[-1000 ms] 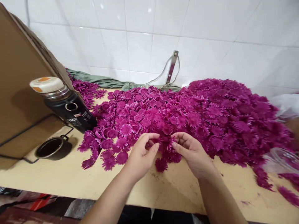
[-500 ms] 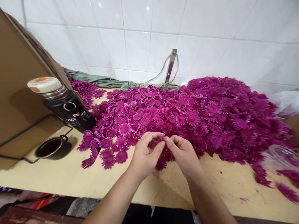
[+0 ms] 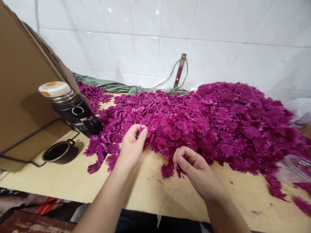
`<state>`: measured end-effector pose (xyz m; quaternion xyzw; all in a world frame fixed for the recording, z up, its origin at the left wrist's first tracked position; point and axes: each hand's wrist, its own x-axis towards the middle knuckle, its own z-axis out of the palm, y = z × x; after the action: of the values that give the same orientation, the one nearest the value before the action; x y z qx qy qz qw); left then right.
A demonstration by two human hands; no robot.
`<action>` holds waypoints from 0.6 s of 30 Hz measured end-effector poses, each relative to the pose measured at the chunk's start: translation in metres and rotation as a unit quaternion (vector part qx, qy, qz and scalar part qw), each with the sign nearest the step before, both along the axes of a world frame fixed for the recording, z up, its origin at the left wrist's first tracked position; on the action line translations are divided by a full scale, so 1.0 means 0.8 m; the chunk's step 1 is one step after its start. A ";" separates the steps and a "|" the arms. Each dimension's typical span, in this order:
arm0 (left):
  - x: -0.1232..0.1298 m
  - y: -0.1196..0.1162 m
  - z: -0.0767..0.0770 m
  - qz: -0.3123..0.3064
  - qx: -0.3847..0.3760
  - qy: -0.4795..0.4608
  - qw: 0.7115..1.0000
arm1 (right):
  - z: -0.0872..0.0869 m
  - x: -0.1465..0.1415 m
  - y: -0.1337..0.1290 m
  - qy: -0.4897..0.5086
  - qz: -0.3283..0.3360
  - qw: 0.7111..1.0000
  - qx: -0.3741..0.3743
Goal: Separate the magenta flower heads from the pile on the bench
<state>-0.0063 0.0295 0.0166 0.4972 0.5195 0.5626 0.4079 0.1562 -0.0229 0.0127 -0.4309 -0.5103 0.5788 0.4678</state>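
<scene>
A large heap of magenta artificial flowers (image 3: pixel 213 119) with fringed petals spreads over the pale wooden table (image 3: pixel 148 191). At the heap's near left edge, my left hand (image 3: pixel 133 140) pinches a flower between thumb and forefinger; little of it shows. My right hand (image 3: pixel 194 166), lower and to the right, has its thumb pressed against curled fingers. Magenta petals (image 3: pixel 179 171) hang beneath those fingers, so it grips a flower, partly hidden. One loose flower (image 3: pixel 167 171) lies flat on the wood just left of my right hand.
On the left stand a black vacuum flask (image 3: pixel 75 113), a dark cup (image 3: pixel 58 152) in a wire holder and a cardboard sheet (image 3: pixel 31 87). Green cloth (image 3: pixel 107 83) lies along the tiled wall (image 3: pixel 145 55). A clear plastic container (image 3: pixel 296 166) sits at right.
My hands were together at the heap's near edge and have moved apart. The left went left and up, the right slightly down, with petals now showing under it.
</scene>
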 end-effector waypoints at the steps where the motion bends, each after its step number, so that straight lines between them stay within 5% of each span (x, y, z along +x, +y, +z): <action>1: -0.001 -0.002 0.001 -0.033 0.006 0.040 0.999 | -0.002 0.002 0.002 0.011 -0.020 1.000 -0.007; 5: 0.008 -0.021 -0.004 -0.098 0.050 0.160 0.981 | -0.009 0.002 0.014 0.037 -0.092 0.994 -0.053; 13: 0.029 -0.051 -0.005 -0.159 0.099 0.182 0.965 | -0.011 -0.002 0.017 -0.092 -0.159 0.983 0.005; 18: 0.040 -0.047 -0.008 -0.158 0.067 0.183 0.968 | -0.017 -0.001 0.017 -0.093 -0.184 0.978 0.009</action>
<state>0.0256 -0.0079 0.0098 0.6938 0.4614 0.4234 0.3556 0.1557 -0.0090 -0.0011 -0.5653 -0.4690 0.4350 0.5207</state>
